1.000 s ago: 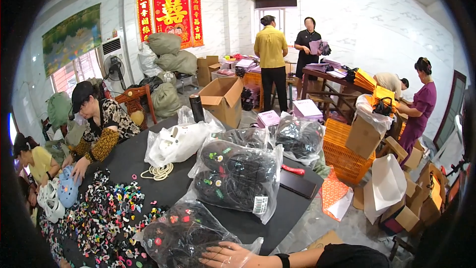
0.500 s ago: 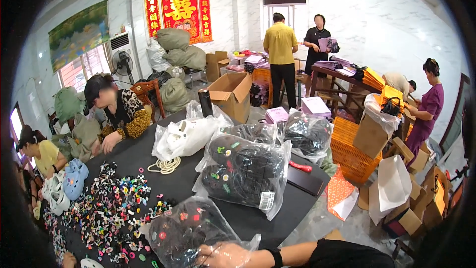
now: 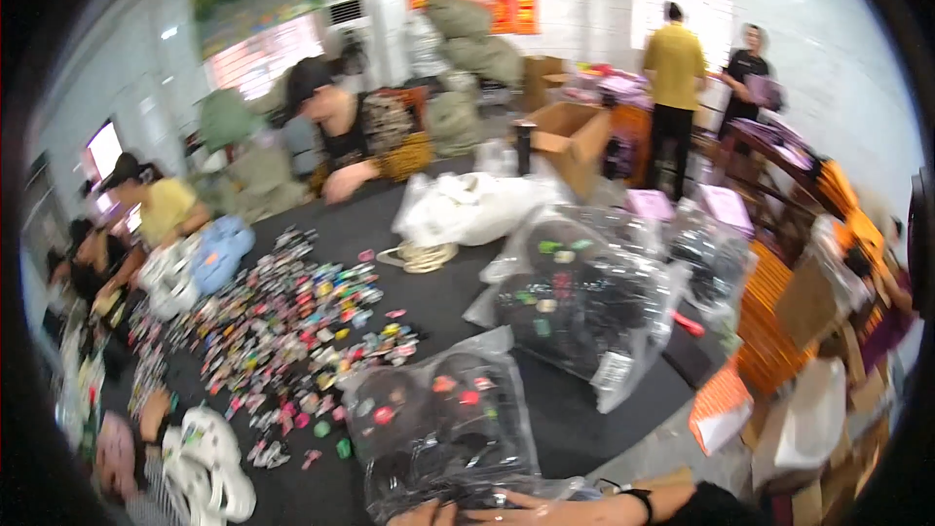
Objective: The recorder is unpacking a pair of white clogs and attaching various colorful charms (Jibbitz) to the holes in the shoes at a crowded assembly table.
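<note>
A clear plastic bag [image 3: 443, 419] with black clogs inside lies on the black table at the near edge. Red and other coloured charms show on the clogs. At the bag's near end is my right hand [image 3: 541, 508], its fingers on the crumpled plastic; a black band circles that wrist. Fingers of my left hand [image 3: 424, 514] show at the lower edge, curled on the same end; the rest is cut off. A larger clear bag of black clogs [image 3: 575, 292], with a white label, lies beyond to the right. Loose colourful shoe charms [image 3: 292, 331] are heaped to the left.
White clogs [image 3: 209, 472] lie near left, by another person's hand [image 3: 153, 414]. More white clogs [image 3: 170, 278] and a blue clog [image 3: 222, 253] stand farther left. Across the table are a white bag [image 3: 472, 209] and a seated person [image 3: 346, 131]. Orange crates [image 3: 774, 297] stand right.
The view has swung left, so the scene sits farther right and is blurred. My left hand's fingers have come into view at the bag's near end. White clogs show more fully at near left.
</note>
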A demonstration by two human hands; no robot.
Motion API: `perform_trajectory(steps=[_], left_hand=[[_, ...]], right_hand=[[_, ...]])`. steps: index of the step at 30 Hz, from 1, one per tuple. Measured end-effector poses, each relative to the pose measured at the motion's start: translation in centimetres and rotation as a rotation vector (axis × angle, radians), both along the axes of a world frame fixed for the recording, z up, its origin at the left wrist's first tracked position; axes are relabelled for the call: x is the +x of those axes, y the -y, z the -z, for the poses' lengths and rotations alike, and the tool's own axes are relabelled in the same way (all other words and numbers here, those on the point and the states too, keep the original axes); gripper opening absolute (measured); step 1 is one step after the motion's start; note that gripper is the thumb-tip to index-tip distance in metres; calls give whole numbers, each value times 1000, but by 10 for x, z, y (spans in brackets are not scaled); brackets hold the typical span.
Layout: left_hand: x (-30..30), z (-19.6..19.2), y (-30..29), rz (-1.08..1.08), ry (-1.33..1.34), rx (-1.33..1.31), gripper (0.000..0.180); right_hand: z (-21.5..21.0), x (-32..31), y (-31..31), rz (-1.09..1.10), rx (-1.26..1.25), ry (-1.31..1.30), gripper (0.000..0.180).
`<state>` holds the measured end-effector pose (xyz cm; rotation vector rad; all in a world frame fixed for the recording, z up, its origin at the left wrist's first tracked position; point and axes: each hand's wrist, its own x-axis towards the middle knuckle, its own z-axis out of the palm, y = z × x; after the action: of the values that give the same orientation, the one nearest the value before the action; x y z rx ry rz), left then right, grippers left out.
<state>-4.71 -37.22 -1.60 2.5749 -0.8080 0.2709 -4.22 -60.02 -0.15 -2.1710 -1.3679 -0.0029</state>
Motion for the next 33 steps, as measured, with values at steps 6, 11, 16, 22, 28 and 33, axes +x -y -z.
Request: perform_trajectory(steps=[6, 11, 16, 22, 28, 33], left_hand=[[10, -4, 29, 59, 40, 160, 52], [19, 7, 30, -16, 147, 128, 49], [23, 21, 34, -48, 147, 67, 48], [19, 25, 12, -67, 361, -221, 48], [-7, 156, -69, -153, -82, -768, 63], [-5, 161, -132, 512, -17, -930, 40]], right_hand=[[-51, 13, 75, -351, 96, -609, 44], [11, 19, 85, 503, 753, -897, 28], [55, 50, 65, 701, 927, -890, 36], [91, 58, 74, 692, 1173, -1067, 51], [124, 75, 89, 611, 1207, -1087, 45], [69, 76, 51, 676, 1266, -1176, 67]])
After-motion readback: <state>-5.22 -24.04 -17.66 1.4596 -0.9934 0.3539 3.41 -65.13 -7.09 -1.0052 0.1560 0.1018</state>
